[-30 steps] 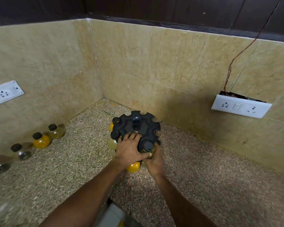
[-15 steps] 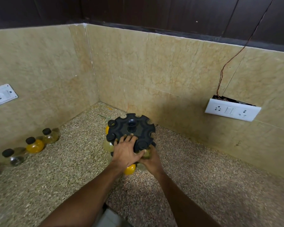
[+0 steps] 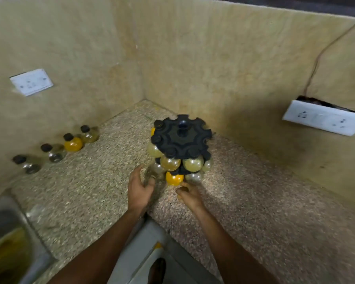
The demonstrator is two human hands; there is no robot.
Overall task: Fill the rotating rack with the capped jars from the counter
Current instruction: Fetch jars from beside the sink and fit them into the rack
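The black rotating rack [image 3: 180, 140] stands on the speckled counter [image 3: 254, 191] near the wall corner. Capped jars hang in its slots on two tiers: pale yellowish ones [image 3: 170, 163] above and an orange one [image 3: 174, 178] below. Several more capped jars lie in a row along the left wall, among them an orange one [image 3: 72, 142] and a clear one [image 3: 53, 153]. My left hand [image 3: 140, 188] is open just left of the rack's foot and holds nothing. My right hand [image 3: 190, 196] sits just in front of the orange rack jar, fingers loosely curled, with nothing in it.
A white socket plate [image 3: 31, 82] is on the left wall. Another socket plate [image 3: 324, 117], with a wire running up from it, is on the right wall. A steel sink [image 3: 6, 232] lies at the bottom left. The counter's front edge is below my forearms.
Both hands have come off the rack's top disc and dropped back toward me, and they are now low beside its foot. The view has tilted down and to the left.
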